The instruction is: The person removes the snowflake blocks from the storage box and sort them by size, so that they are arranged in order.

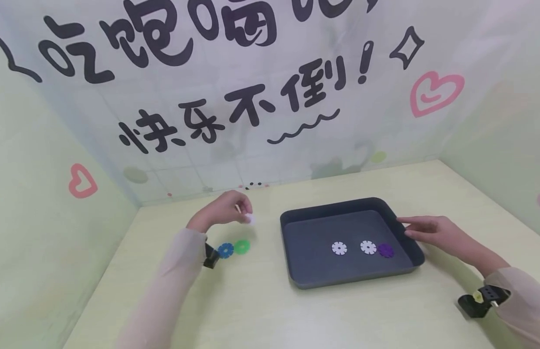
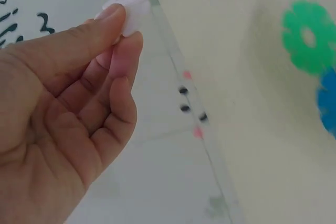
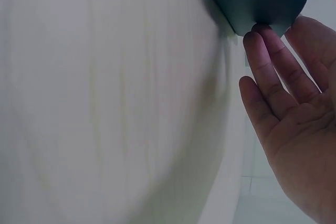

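My left hand (image 1: 222, 211) is raised above the left part of the table. It pinches a white notched plastic disc (image 2: 136, 10) between thumb and fingertips, and the other fingers curl below. Near its wrist, a blue disc (image 1: 225, 250) and a green disc (image 1: 241, 246) lie side by side on the tabletop. A dark grey tray (image 1: 313, 269) holds two white discs, one at left (image 1: 339, 248) and one at right (image 1: 368, 247), plus a purple disc (image 1: 386, 250). The right hand (image 1: 441, 235) touches the tray's right outer wall with fairly straight fingers.
The pale wooden table (image 1: 235, 310) runs back to a white printed wall sheet (image 1: 235, 160) with dark lettering. Pale green panels stand at both sides. A black wrist device (image 1: 481, 299) sits on the right forearm, close to the table.
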The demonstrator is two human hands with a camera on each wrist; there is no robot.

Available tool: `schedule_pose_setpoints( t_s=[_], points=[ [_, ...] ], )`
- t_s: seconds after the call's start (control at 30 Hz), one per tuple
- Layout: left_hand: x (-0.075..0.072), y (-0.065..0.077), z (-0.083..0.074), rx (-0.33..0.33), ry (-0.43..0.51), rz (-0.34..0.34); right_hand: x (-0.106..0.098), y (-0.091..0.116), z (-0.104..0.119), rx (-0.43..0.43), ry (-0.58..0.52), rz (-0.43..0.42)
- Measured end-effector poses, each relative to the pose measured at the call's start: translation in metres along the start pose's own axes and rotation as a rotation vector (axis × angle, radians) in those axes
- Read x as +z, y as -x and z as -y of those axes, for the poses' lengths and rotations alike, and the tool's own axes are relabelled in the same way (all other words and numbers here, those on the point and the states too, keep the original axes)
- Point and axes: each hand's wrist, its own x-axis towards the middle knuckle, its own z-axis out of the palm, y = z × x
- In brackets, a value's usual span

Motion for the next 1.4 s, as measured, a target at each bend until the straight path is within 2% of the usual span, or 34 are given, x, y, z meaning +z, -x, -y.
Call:
schedule_pose_setpoints(
  t_s=[0.13,0.3,0.47,0.6,0.77,0.93,1.1,1.4],
  points=[
    [-0.006,0.021,0.023,-0.095,-0.002,-0.005,0.001,0.0,0.0,0.002,-0.007,-0.004],
    [-0.014,0.055,0.055,-0.197,-0.001,-0.038,0.002,-0.001,-0.002,0.002,-0.014,0.0],
    [-0.019,0.095,0.087,-0.283,0.0,-0.079,0.002,-0.002,-0.002,-0.002,-0.019,0.008],
    [-0.021,0.125,0.109,-0.327,-0.004,-0.102,0.002,-0.003,-0.002,0.001,-0.012,0.002],
    [-0.026,0.154,0.133,-0.402,-0.01,-0.129,0.001,-0.003,-0.002,0.006,-0.019,0.001],
    [-0.029,0.171,0.15,-0.504,0.03,-0.142,0.001,-0.001,-0.002,0.012,-0.025,0.006],
    [-0.024,0.179,0.162,-0.567,0.04,-0.142,0.001,-0.001,-0.004,-0.005,-0.021,-0.001],
    [-0.016,0.179,0.167,-0.54,0.01,-0.15,0.0,0.0,-0.004,0.015,-0.022,0.009]
  ],
)
